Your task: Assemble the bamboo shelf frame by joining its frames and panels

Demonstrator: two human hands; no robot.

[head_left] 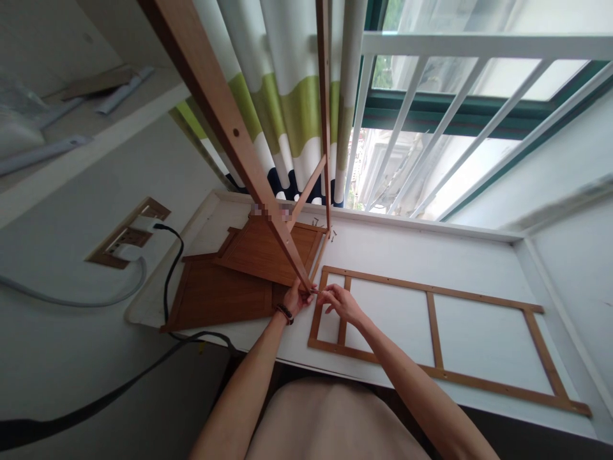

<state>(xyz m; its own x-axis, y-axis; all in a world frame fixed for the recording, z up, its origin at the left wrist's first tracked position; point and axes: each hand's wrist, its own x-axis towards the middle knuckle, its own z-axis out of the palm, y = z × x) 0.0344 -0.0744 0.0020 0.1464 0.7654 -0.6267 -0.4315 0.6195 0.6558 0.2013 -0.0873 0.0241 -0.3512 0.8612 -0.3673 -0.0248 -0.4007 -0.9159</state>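
Note:
A tall wooden frame [225, 108] stands upright on the white sill, its long rail slanting up to the top of the view. My left hand [295, 298] is closed round the lower end of that rail. My right hand [338, 300] pinches something small against the same end, too tiny to name. A second wooden ladder-like frame [433, 322] lies flat on the white surface [407, 255] just right of both hands.
Two brown wooden panels [225, 287] lie stacked at the left of the sill. Small screws [330, 233] sit near the window. A black cable [167, 281] runs down the left side past a wall socket [127, 237]. A striped curtain [287, 108] and white window bars [431, 147] stand behind.

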